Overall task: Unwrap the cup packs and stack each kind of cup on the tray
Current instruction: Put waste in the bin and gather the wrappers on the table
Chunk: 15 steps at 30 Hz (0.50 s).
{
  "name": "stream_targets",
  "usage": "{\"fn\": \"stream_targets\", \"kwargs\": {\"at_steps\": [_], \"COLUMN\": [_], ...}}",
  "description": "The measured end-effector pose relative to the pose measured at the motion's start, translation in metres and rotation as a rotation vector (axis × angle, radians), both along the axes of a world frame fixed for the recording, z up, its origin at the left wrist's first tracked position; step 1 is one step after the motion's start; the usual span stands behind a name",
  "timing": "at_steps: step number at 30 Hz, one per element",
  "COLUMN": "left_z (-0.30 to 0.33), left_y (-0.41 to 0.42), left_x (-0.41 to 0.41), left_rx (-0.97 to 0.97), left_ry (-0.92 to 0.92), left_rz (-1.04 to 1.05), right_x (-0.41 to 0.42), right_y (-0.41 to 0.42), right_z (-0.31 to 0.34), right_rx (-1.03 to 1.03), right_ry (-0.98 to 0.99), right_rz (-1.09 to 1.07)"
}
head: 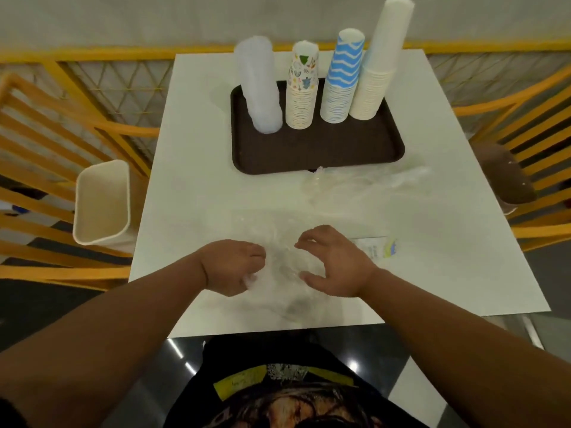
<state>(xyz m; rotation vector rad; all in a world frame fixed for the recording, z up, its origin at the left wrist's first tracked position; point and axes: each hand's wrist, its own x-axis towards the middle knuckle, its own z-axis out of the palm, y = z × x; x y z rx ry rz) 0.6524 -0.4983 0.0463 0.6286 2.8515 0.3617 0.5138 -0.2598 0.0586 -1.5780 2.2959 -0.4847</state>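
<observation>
Cups (340,88) stacked on tray (318,156). Left hand (233,265) pinches wrap (287,273), right hand (336,264) clawed, empty. I risk dragging wrap, toppling stacks.

Dark brown tray (324,156) on white table (185,180). Stacks: translucent clear cups (259,84); white cups, multicolour doodles (302,88); blue-white wavy stripes (341,75); plain cream-white (381,60). Cream bin (102,202), 9 o'clock.

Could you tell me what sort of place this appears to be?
Probably a cafe or canteen seating area: a white table flanked by yellow chairs, a brown serving tray holding stacks of disposable cups, and a bin beside it.
</observation>
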Motion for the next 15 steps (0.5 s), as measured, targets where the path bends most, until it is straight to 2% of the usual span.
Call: {"fn": "stream_targets", "kwargs": {"at_steps": [3, 5, 11, 13, 15], "left_z": [-0.010, -0.010, -0.011, -0.005, 0.001], "left_y": [-0.005, -0.007, -0.008, -0.005, -0.002], "left_x": [0.006, 0.009, 0.009, -0.003, -0.016], "left_rx": [0.038, 0.132, 0.587, 0.795, 0.945], "left_ry": [-0.055, -0.123, -0.172, -0.181, -0.208], "left_rz": [0.063, 0.197, 0.685, 0.923, 1.147], "right_x": [0.011, 0.012, 0.006, 0.005, 0.003], "right_y": [-0.003, -0.002, -0.005, -0.010, -0.020], "right_z": [-0.007, -0.011, -0.012, -0.011, -0.008], "right_rx": [0.322, 0.422, 0.370, 0.326, 0.232], "right_ry": [0.025, 0.050, 0.033, -0.059, -0.238], "right_rz": [0.110, 0.133, 0.105, -0.044, -0.359]}}
